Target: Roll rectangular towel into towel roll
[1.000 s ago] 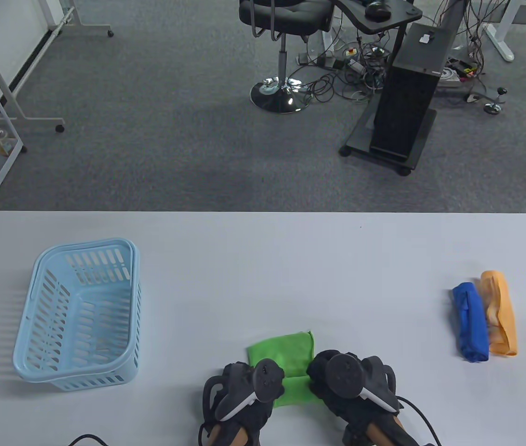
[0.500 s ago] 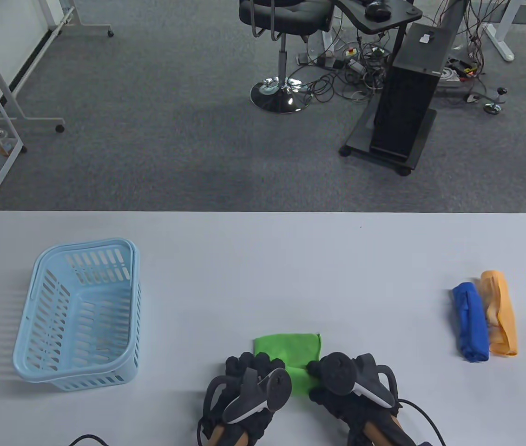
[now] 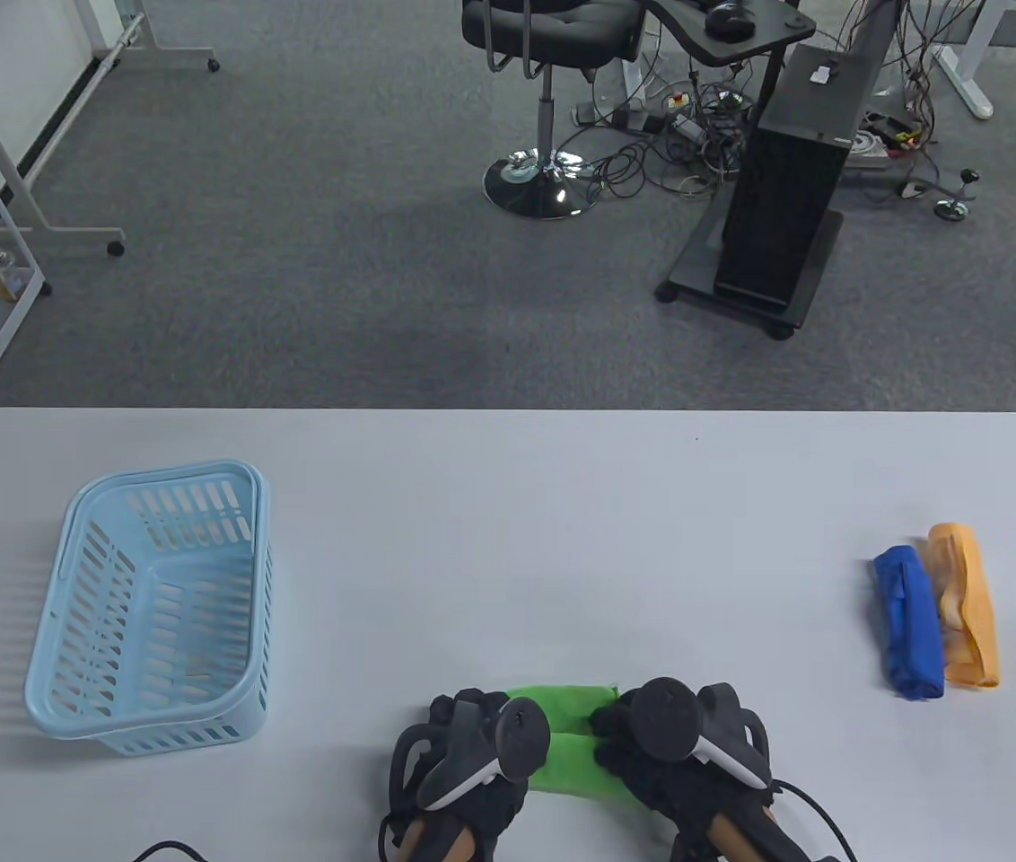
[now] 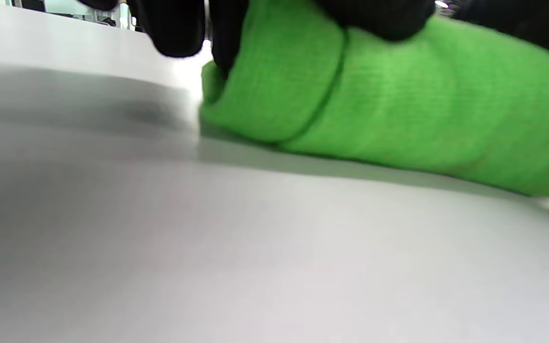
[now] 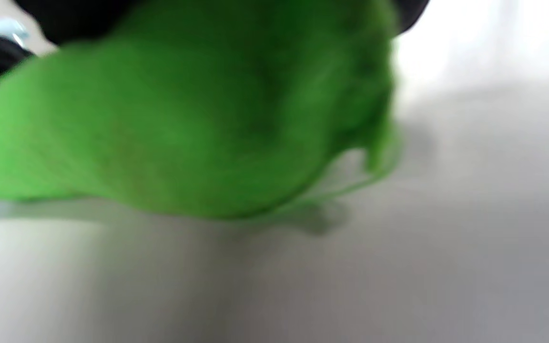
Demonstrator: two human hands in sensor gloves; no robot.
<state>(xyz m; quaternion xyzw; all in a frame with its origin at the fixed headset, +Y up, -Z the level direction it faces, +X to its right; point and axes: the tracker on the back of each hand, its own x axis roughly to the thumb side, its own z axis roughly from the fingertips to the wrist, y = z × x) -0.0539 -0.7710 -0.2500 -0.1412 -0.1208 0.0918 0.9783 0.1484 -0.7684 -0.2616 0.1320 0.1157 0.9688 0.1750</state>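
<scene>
At the near edge of the tabletop, the left hand and right hand each curl their fingers over one end of the green towel, largely rolled between them. Farther left stands a light blue basket; far right, a blue towel roll touches an orange towel roll.

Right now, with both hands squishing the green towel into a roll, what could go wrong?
1. The green towel is nearly rolled, but a loose corner hangs out at its right end in the right wrist view; it might stick out or start unrolling.
2. The left hand and right hand sit on its two ends only. If they let go, the roll may spring open.
</scene>
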